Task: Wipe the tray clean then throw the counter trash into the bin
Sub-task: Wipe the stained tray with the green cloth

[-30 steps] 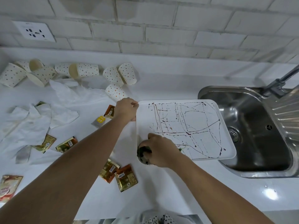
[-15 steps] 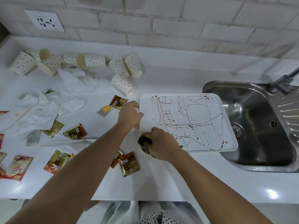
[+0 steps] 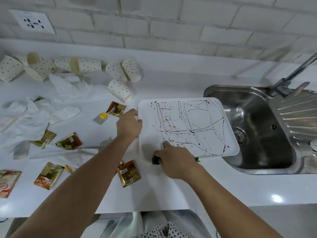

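A white tray [image 3: 147, 107] streaked with thin brown lines lies on the white counter, its right side over the sink's edge. My left hand [image 3: 129, 124] grips the tray's left rim. My right hand [image 3: 175, 159] presses a dark scrubbing sponge [image 3: 155, 160] onto the tray's near left corner, where the surface looks free of streaks. Trash is strewn over the counter to the left: dotted paper cups [image 3: 120, 88], crumpled white tissues [image 3: 22, 124] and gold and orange sachets [image 3: 128, 173].
A steel sink [image 3: 257, 127] with a tap [image 3: 291, 78] sits at the right. A wall socket [image 3: 32, 22] is at the upper left on the brick wall. Below the counter's front edge, a liner with dotted cups [image 3: 163, 229] shows.
The view has shifted, so the tray sits further right and lower in frame. My right hand with the sponge has stayed at the near left corner; my left hand slid slightly down the rim.
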Tool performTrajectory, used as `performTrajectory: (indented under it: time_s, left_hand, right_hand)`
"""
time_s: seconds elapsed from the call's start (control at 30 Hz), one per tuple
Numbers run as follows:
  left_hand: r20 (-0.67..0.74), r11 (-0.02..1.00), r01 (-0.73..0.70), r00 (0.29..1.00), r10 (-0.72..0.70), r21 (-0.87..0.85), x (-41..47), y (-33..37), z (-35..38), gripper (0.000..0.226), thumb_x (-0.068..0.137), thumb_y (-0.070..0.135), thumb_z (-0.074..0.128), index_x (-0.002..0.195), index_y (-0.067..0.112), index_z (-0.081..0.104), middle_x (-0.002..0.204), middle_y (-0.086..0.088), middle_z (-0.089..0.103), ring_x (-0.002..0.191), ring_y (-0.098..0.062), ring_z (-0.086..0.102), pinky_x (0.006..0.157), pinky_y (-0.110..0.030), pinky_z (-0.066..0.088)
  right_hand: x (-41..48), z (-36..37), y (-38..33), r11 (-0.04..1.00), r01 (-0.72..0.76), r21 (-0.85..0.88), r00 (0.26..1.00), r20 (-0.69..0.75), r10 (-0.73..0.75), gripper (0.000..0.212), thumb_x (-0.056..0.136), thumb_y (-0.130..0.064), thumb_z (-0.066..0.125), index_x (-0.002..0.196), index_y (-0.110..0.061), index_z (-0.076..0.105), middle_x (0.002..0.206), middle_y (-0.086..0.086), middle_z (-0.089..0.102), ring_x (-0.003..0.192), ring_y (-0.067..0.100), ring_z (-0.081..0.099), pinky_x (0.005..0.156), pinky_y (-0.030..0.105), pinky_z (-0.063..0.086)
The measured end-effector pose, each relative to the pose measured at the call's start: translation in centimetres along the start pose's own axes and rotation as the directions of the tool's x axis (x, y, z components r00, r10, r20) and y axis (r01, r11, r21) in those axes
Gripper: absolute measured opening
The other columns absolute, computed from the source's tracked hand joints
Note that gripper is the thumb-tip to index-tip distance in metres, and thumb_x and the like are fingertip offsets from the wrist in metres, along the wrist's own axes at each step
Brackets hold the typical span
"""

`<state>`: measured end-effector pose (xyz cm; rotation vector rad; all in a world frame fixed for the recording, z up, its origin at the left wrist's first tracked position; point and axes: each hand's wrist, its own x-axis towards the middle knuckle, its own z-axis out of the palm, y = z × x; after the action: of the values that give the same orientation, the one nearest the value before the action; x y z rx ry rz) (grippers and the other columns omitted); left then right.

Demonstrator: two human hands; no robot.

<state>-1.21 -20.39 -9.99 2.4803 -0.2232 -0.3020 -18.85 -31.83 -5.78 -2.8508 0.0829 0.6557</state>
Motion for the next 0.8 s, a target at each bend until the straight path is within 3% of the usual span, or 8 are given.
performTrajectory:
  time_s: [0.13, 0.3, 0.4, 0.47, 0.63, 0.8]
  left_hand:
    - [0.002, 0.999, -0.016, 1.0, 0.016, 0.051, -0.1, -0.3, -0.4, 0.039, 0.097, 0.026, 0.063, 0.135, 0.02, 0.066, 0.135, -0.002, 0.068, 0.121, -0.027, 0.062, 0.101, -0.04, 0.047]
    - [0.015, 1.0, -0.006, 1.0, 0.005, 0.026, -0.2, -0.4, -0.6, 0.036, 0.097, 0.026, 0.062, 0.132, 0.023, 0.071, 0.126, -0.003, 0.074, 0.114, -0.028, 0.066, 0.089, -0.031, 0.046]
    - [0.014, 1.0, 0.009, 1.0, -0.01, 0.027, -0.2, -0.3, -0.6, 0.037, 0.096, 0.027, 0.063, 0.132, 0.023, 0.071, 0.126, -0.003, 0.074, 0.115, -0.027, 0.066, 0.091, -0.033, 0.048]
    - [0.009, 0.999, 0.018, 1.0, -0.018, 0.03, -0.3, -0.1, -0.6, 0.037, 0.096, 0.027, 0.063, 0.132, 0.024, 0.071, 0.125, -0.003, 0.074, 0.115, -0.027, 0.066, 0.093, -0.035, 0.049]
    - [0.009, 0.997, 0.05, 0.999, -0.05, 0.055, -0.4, 0.3, -0.7, 0.037, 0.096, 0.029, 0.064, 0.132, 0.025, 0.07, 0.125, -0.003, 0.074, 0.116, -0.028, 0.065, 0.095, -0.038, 0.05]
    - [0.016, 0.991, 0.115, 0.993, -0.117, 0.068, -0.9, 0.9, -0.8, 0.039, 0.093, 0.03, 0.065, 0.133, 0.029, 0.07, 0.125, 0.0, 0.074, 0.115, -0.027, 0.065, 0.094, -0.035, 0.05]
  right_hand:
    - [-0.6, 0.9, -1.0, 0.999, 0.044, 0.003, 0.999, 0.007, -0.044, 0.03, 0.1, -0.024, 0.043, 0.128, -0.031, 0.05, 0.115, 0.005, 0.044, 0.071, 0.031, 0.06, 0.068, 0.04, 0.053]
    - [-4.9, -0.4, 5.9, 0.991, -0.123, -0.054, 0.992, 0.037, 0.125, 0.037, 0.093, -0.032, 0.049, 0.127, -0.044, 0.054, 0.126, -0.001, 0.05, 0.088, 0.033, 0.066, 0.072, 0.036, 0.05]
    - [-6.2, -0.6, 8.4, 0.976, -0.208, -0.064, 0.978, 0.015, 0.209, 0.036, 0.092, -0.034, 0.049, 0.127, -0.045, 0.055, 0.126, -0.004, 0.051, 0.09, 0.031, 0.066, 0.069, 0.033, 0.044]
    - [-5.1, -0.2, 7.2, 0.985, -0.171, -0.034, 0.985, -0.021, 0.17, 0.035, 0.09, -0.031, 0.049, 0.121, -0.042, 0.059, 0.127, -0.004, 0.049, 0.088, 0.032, 0.066, 0.068, 0.033, 0.043]
    - [-2.8, 1.0, 3.0, 1.0, 0.011, 0.008, 0.996, -0.087, -0.01, 0.026, 0.099, -0.027, 0.045, 0.121, -0.028, 0.059, 0.106, 0.003, 0.046, 0.07, 0.029, 0.059, 0.062, 0.035, 0.05]
    - [-5.6, 0.8, 8.9, 0.999, -0.032, 0.02, 0.995, -0.09, 0.034, 0.029, 0.102, -0.034, 0.04, 0.122, -0.04, 0.058, 0.109, -0.003, 0.048, 0.071, 0.027, 0.059, 0.065, 0.035, 0.049]
